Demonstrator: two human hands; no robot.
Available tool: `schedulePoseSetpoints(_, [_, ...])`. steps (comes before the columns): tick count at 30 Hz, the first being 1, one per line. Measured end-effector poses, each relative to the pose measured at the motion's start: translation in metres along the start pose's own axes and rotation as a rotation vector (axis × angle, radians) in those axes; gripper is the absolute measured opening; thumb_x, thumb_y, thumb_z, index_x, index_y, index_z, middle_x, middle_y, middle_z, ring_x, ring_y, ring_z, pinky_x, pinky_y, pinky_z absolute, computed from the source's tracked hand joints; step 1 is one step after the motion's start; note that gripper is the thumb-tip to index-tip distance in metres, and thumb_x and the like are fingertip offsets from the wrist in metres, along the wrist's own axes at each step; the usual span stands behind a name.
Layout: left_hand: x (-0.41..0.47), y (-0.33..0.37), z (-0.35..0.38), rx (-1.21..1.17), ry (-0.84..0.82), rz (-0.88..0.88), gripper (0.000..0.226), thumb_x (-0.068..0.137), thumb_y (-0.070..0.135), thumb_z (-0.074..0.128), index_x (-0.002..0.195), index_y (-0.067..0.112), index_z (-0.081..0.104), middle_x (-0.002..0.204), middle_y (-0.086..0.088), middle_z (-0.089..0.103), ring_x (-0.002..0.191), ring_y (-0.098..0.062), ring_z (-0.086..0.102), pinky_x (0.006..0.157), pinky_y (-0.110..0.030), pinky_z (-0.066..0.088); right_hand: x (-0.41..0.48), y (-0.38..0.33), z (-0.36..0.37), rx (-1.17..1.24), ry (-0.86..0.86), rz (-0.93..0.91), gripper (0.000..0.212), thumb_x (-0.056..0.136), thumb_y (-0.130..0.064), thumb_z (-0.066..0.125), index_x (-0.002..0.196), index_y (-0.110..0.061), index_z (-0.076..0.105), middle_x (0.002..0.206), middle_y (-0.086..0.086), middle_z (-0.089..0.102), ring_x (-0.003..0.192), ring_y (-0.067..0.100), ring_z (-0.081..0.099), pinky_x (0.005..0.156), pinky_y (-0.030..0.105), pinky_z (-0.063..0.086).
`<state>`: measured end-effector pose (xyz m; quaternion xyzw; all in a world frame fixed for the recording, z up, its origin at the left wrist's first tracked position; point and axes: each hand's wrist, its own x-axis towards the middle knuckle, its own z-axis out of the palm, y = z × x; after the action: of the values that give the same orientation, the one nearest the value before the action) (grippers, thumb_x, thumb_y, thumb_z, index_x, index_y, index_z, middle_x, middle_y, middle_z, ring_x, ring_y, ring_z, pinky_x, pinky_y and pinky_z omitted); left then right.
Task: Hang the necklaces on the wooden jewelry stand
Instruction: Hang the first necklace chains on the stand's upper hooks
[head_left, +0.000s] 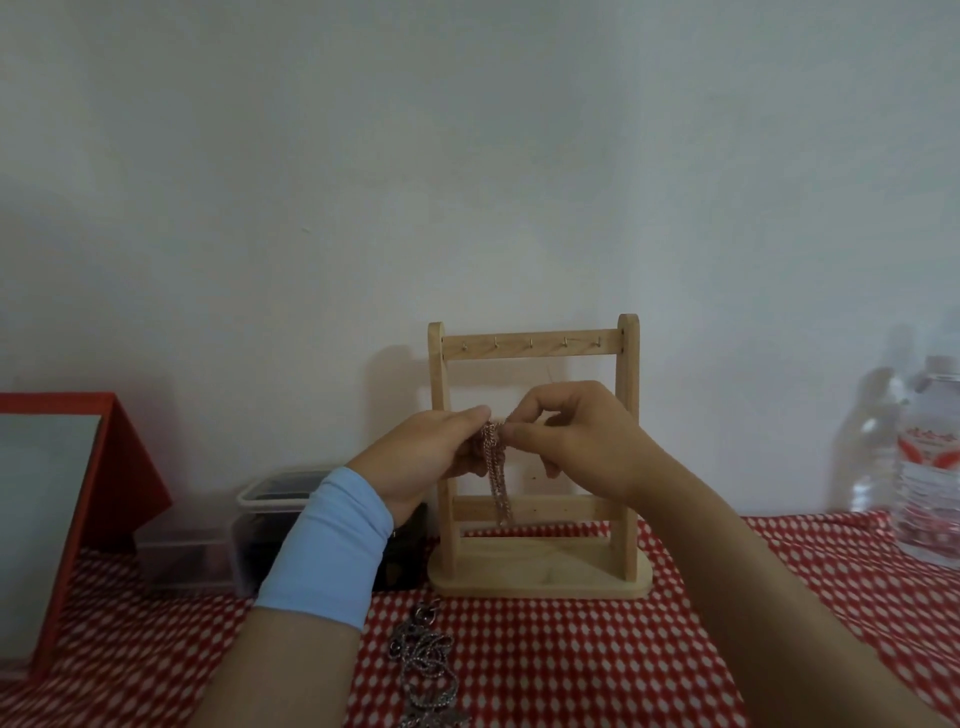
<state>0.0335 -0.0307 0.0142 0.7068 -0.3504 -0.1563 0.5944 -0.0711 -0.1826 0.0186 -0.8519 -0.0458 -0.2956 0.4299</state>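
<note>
A wooden jewelry stand (535, 566) stands upright on the red-and-white cloth against the wall. Several small metal hooks line its top bar (530, 344), and all of them are bare. In front of the stand, my left hand (431, 457) and my right hand (582, 441) meet at the fingertips, both pinching the top of a rose-gold chain necklace (496, 478). Its strands hang down in front of the lower bar. A tangle of silver necklaces (426, 670) lies on the cloth near me, below my left forearm.
A clear plastic box (260, 525) with dark contents sits left of the stand. A red-framed mirror (57, 519) leans at the far left. A clear water bottle (930, 467) stands at the right edge. The wall is close behind everything.
</note>
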Motion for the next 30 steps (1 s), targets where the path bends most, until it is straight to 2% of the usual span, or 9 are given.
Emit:
schedulePoseSetpoints(4, [-0.001,0.0,0.002,0.018,-0.017,-0.016,0.045,0.101,0.039,0.045,0.113,0.002,0.068,0.1,-0.012,0.073,0.088,-0.019,0.068,0.08,-0.022,0.054,0.001,0.0,0.003,0.215,0.117,0.006,0.01,0.092,-0.013,0.072,0.083,-0.012,0.078,0.079,-0.001,0.073,0.057,0.021,0.057,0.061,0.038,0.055])
schedulePoseSetpoints(6, [-0.001,0.001,-0.001,0.022,-0.042,-0.015,0.046,0.1,0.041,0.046,0.112,0.003,0.069,0.098,-0.008,0.073,0.087,-0.017,0.067,0.085,-0.027,0.053,0.001,0.001,0.007,0.326,0.068,0.04,0.015,0.096,-0.008,0.065,0.084,-0.008,0.073,0.075,0.012,0.066,0.056,0.024,0.054,0.058,0.038,0.054])
schedulePoseSetpoints(8, [-0.003,0.001,-0.005,0.005,-0.056,-0.006,0.043,0.099,0.04,0.05,0.109,0.003,0.07,0.093,-0.005,0.072,0.081,-0.017,0.066,0.088,-0.031,0.053,0.001,0.003,0.007,0.384,-0.006,0.064,0.02,0.098,-0.006,0.056,0.081,-0.008,0.066,0.073,0.012,0.06,0.057,0.024,0.053,0.055,0.036,0.053])
schedulePoseSetpoints(12, [-0.006,0.003,-0.004,-0.096,-0.068,-0.023,0.036,0.09,0.034,0.063,0.101,0.001,0.072,0.079,-0.002,0.066,0.069,-0.013,0.057,0.076,-0.026,0.054,0.002,0.006,0.0,0.119,-0.104,0.057,0.028,0.087,-0.026,0.055,0.078,-0.002,0.066,0.076,0.005,0.062,0.068,0.02,0.056,0.066,0.036,0.052])
schedulePoseSetpoints(16, [-0.007,0.006,-0.006,-0.028,-0.064,0.001,0.049,0.078,0.047,0.07,0.1,0.004,0.076,0.1,-0.016,0.073,0.093,-0.035,0.067,0.097,-0.038,0.053,0.001,0.002,0.003,-0.23,-0.084,0.054,0.031,0.077,-0.058,0.076,0.077,-0.028,0.077,0.089,-0.014,0.07,0.076,0.001,0.061,0.069,0.02,0.046])
schedulePoseSetpoints(17, [-0.008,0.007,-0.007,-0.005,-0.062,0.01,0.045,0.081,0.046,0.069,0.099,0.006,0.076,0.103,-0.016,0.074,0.099,-0.032,0.068,0.097,-0.037,0.053,0.002,0.001,0.004,-0.233,-0.065,0.057,0.029,0.074,-0.059,0.079,0.078,-0.03,0.077,0.087,-0.014,0.071,0.073,-0.001,0.061,0.066,0.017,0.045])
schedulePoseSetpoints(20, [-0.007,0.009,-0.01,0.029,0.009,0.05,0.028,0.09,0.036,0.066,0.099,0.012,0.076,0.093,-0.005,0.077,0.083,-0.017,0.068,0.084,-0.028,0.056,0.003,-0.001,0.005,-0.082,-0.043,0.067,0.01,0.081,-0.041,0.082,0.08,-0.03,0.08,0.072,-0.011,0.073,0.059,-0.003,0.058,0.058,0.016,0.048])
schedulePoseSetpoints(25, [-0.009,0.013,-0.011,0.03,0.103,0.054,0.019,0.091,0.024,0.067,0.1,0.009,0.073,0.071,0.002,0.069,0.061,-0.01,0.056,0.071,-0.026,0.057,0.002,-0.002,0.005,0.078,-0.025,0.131,0.011,0.091,-0.027,0.074,0.098,-0.025,0.083,0.081,0.0,0.078,0.06,0.014,0.061,0.067,0.03,0.06])
schedulePoseSetpoints(30, [-0.01,0.013,-0.013,-0.02,0.102,0.048,0.022,0.089,0.014,0.069,0.108,0.013,0.058,0.088,-0.011,0.069,0.059,-0.013,0.057,0.068,-0.031,0.057,0.001,-0.002,0.007,0.282,-0.067,0.193,0.017,0.097,-0.018,0.066,0.107,-0.018,0.081,0.097,-0.002,0.079,0.058,0.015,0.061,0.066,0.035,0.063])
